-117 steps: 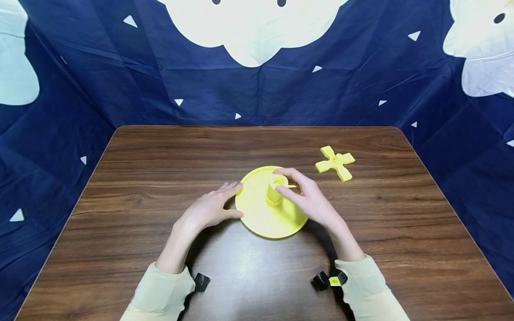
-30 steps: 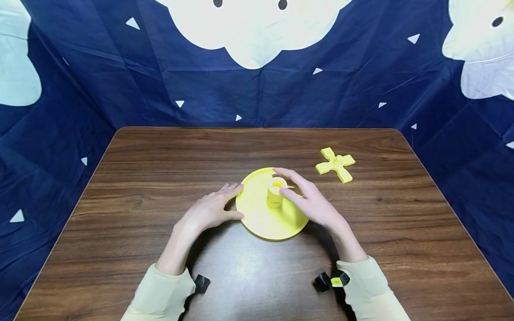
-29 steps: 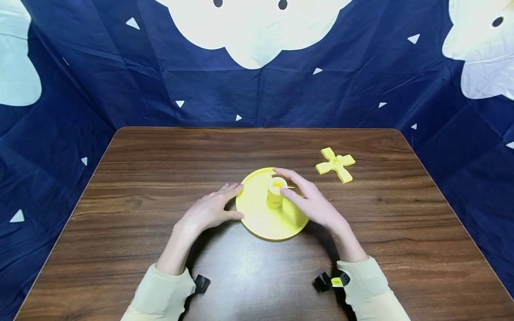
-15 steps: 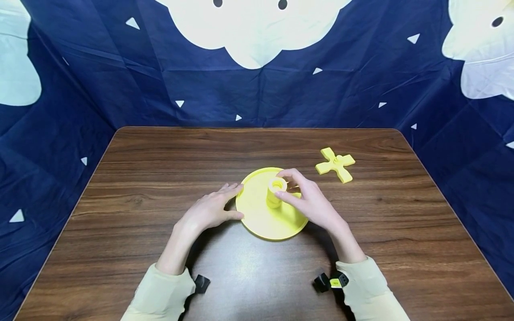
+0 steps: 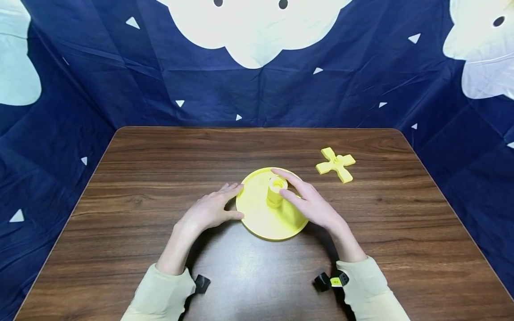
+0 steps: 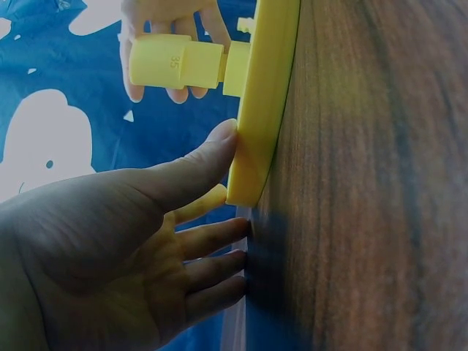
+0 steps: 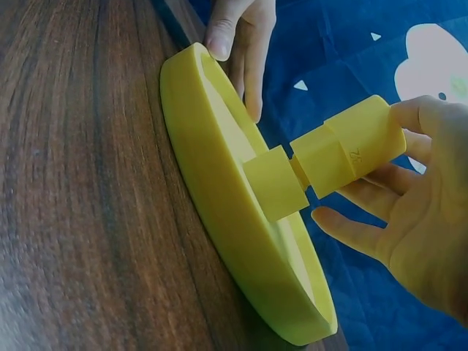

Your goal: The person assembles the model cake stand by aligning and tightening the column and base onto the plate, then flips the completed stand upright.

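Observation:
A round yellow disc with a raised rim lies flat on the table. From its middle rises a short post, and a stepped, hollow yellow cylinder stands upright on it. A narrower neck shows between the two in the right wrist view. My left hand rests at the disc's left edge, its thumb against the rim and its fingers extended. Around the cylinder, the fingers of my right hand are spread loosely. Its thumb touches the cylinder's upper end, while the other fingers stand apart from it.
A yellow four-armed cross piece with a small knob at its centre lies at the back right of the wooden table. A dark blue cloth with white shapes hangs behind the table and along both sides.
Half a second ago my right thumb and fingers closed in around the cylinder; now they have spread away again. My left hand, the disc and the cross piece stay where they were.

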